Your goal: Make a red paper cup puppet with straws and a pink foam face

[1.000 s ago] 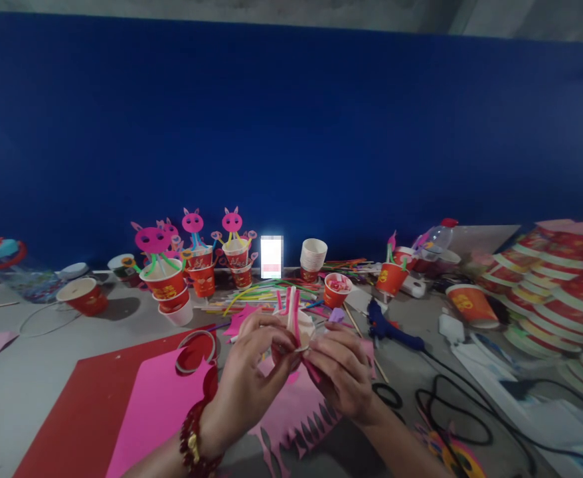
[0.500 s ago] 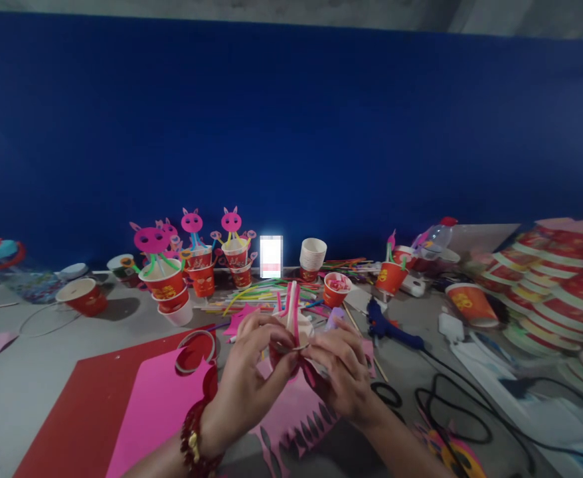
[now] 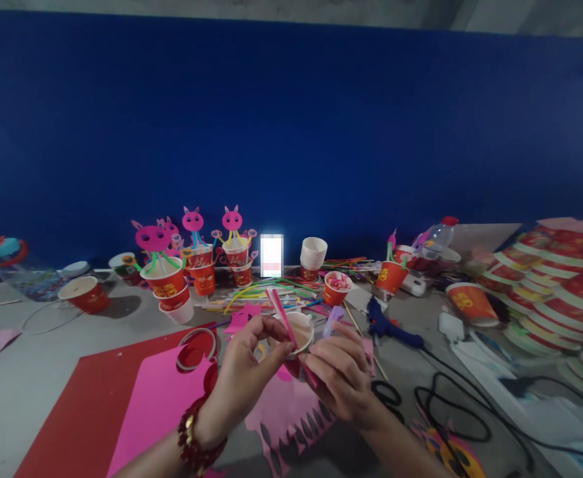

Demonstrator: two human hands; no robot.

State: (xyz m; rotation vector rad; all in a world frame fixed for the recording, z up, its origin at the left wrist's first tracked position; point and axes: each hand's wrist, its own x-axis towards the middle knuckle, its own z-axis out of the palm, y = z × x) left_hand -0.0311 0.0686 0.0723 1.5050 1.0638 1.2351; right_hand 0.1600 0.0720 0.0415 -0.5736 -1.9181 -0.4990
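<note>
Holding a paper cup [image 3: 302, 328] low in mid-view between both hands, with its opening turned up toward the camera. Pinching a pink-and-white strip [image 3: 282, 317] against the near-left rim with the thumb and fingers of the left hand [image 3: 252, 362]. Gripping the cup's right side with the curled fingers of the right hand [image 3: 341, 372] — cannot tell how the thumb lies. Below, on the tabletop [image 3: 172, 451], see cut pink paper [image 3: 286, 411]; leftward, a bright pink sheet [image 3: 147, 405] over a red sheet [image 3: 72, 411]. Beyond, see coloured sticks [image 3: 266, 296] and cups topped with pink animal faces [image 3: 153, 238]. To the right, find a blue glue gun [image 3: 396, 332] — farther out, stacked red cups [image 3: 560, 285].
</note>
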